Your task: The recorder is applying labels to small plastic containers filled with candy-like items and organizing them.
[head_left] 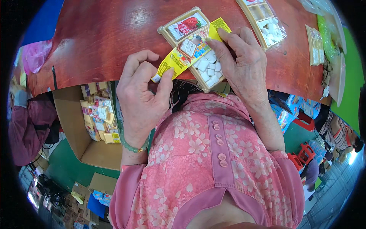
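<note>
A yellow printed card sleeve (pixel 171 63) lies slantwise across a beige plastic tray (pixel 164 30) near the table's front edge. The tray holds a packet with a strawberry picture (pixel 187 26) at its far end and white pillow-shaped pieces (pixel 209 70) at its near end. My left hand (pixel 143 89) pinches the sleeve's left end between thumb and finger. My right hand (pixel 242 57) grips the sleeve's upper right end with thumb and forefinger, its other fingers curled beside the tray. The card hides the tray's middle.
Another filled tray (pixel 249 21) lies to the far right, with smaller filled packs (pixel 315 45) beyond it. An open cardboard box (pixel 72 118) with several packed trays (pixel 101 114) stands below the red table (pixel 103 38) at left. Pink plastic (pixel 36 57) lies at the left edge.
</note>
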The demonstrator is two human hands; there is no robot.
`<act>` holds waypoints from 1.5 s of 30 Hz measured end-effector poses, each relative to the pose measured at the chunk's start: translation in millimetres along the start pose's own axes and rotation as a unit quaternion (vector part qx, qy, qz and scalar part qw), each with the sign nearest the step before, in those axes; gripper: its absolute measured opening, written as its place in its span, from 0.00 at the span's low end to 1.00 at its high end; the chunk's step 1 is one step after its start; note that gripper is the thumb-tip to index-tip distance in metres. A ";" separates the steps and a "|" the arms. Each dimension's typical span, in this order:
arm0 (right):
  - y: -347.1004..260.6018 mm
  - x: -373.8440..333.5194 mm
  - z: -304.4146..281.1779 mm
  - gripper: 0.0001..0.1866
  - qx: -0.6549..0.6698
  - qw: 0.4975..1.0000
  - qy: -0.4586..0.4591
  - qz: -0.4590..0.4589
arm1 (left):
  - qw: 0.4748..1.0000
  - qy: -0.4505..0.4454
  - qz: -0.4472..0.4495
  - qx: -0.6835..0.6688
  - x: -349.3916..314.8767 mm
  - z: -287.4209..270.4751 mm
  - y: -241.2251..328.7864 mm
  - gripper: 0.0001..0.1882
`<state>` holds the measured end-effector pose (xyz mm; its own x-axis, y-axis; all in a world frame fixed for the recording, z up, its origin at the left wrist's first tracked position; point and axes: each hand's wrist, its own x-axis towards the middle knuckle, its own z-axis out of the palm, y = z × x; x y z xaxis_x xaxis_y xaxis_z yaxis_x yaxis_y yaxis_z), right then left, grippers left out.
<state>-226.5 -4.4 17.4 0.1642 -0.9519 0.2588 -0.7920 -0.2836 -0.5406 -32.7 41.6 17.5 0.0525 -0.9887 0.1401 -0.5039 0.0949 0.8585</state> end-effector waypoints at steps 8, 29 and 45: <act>4.0 -1.6 2.4 0.14 0.001 1.000 0.015 -0.022 | 0.992 0.021 0.006 0.122 2.5 6.0 3.6 0.18; -6.9 -67.4 -57.0 0.08 0.364 0.849 -0.148 0.354 | 0.968 -0.001 0.018 0.251 9.5 8.2 10.3 0.22; -21.6 -72.1 -32.3 0.23 0.656 0.656 -0.061 0.368 | 0.968 0.023 0.035 0.247 12.0 13.6 10.1 0.21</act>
<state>-240.2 74.1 36.3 0.1308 -0.8664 -0.4820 0.4913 0.4789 -0.7275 -48.8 29.1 21.1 0.0362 -0.9747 0.2207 -0.8580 0.0829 0.5069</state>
